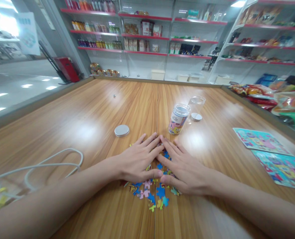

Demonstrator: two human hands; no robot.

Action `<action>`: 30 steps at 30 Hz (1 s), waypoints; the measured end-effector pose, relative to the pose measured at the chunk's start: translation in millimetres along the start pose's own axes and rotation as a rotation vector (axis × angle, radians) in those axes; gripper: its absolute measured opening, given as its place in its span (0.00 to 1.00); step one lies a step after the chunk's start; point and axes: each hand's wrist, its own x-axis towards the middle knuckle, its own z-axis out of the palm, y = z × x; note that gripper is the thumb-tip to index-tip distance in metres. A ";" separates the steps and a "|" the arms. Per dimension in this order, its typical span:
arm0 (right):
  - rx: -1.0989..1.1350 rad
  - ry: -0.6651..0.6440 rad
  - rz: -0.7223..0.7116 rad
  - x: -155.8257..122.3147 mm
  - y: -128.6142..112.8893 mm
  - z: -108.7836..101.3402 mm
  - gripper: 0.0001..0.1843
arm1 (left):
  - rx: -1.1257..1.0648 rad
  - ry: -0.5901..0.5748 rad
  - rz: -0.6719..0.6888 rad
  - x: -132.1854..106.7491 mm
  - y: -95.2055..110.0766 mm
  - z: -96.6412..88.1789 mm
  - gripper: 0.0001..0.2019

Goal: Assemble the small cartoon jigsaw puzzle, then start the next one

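Colourful jigsaw puzzle pieces (pixel 160 191) lie loose in a heap on the wooden table (pixel 88 212). My left hand (pixel 140 159) rests flat over the left side of the heap, fingers stretched out. Over the right side lies my right hand (pixel 182 164), also flat with its fingers extended. Fingertips and thumbs of the two hands meet or nearly touch, and pieces show in the gap between them. Both palms hide part of the heap. Just beyond my right hand stands a clear jar (pixel 179 119) with a printed cartoon label and no lid on it.
A silver lid (pixel 122 130) lies left of the jar. Behind the jar are a second clear jar (pixel 196 103) and another lid (pixel 196 117). Two cartoon picture sheets (pixel 263 141) lie at right. White cable (pixel 55 162) loops at left. Stocked shelves (pixel 145 36) stand beyond.
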 end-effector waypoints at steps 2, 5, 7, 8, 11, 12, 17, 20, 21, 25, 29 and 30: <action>0.032 0.011 -0.005 -1.0 3.6 0.0 0.43 | -0.044 0.021 0.009 -0.6 0.3 -0.7 0.46; 0.125 0.141 0.019 -2.7 11.5 -0.7 0.36 | -0.138 0.170 -0.053 -1.9 -3.4 -0.6 0.36; 0.126 0.234 0.079 -3.5 14.9 -0.1 0.36 | -0.173 0.364 -0.180 -1.9 -7.3 1.7 0.29; 0.103 0.243 0.103 -3.7 15.4 0.5 0.39 | -0.181 0.453 -0.255 -1.4 -9.0 3.4 0.28; 0.023 0.114 0.087 -3.8 13.0 2.7 0.49 | -0.198 0.492 -0.445 1.8 -12.1 6.6 0.28; 0.011 0.066 0.066 -3.7 11.9 3.0 0.52 | -0.198 0.420 -0.483 2.9 -12.4 6.0 0.28; 0.025 -0.030 0.037 -4.3 13.5 -1.1 0.56 | -0.192 -0.043 -0.319 2.4 -12.3 -10.3 0.37; 0.058 -0.057 0.026 -5.2 17.4 -5.0 0.63 | -0.196 -0.163 -0.115 -2.9 -12.0 -16.8 0.51; 0.061 -0.060 0.012 -5.4 18.1 -5.6 0.67 | -0.175 -0.162 -0.078 -5.0 -11.5 -16.4 0.55; 0.023 -0.053 -0.019 -5.5 16.6 -2.7 0.76 | -0.038 -0.090 -0.013 -11.7 -5.5 -6.2 0.66; -0.022 -0.017 -0.011 -4.8 14.7 4.2 0.76 | 0.035 -0.054 -0.027 -14.7 3.7 3.3 0.65; -0.030 -0.011 -0.015 -4.5 14.4 5.5 0.76 | 0.046 -0.047 -0.037 -14.9 5.8 4.8 0.64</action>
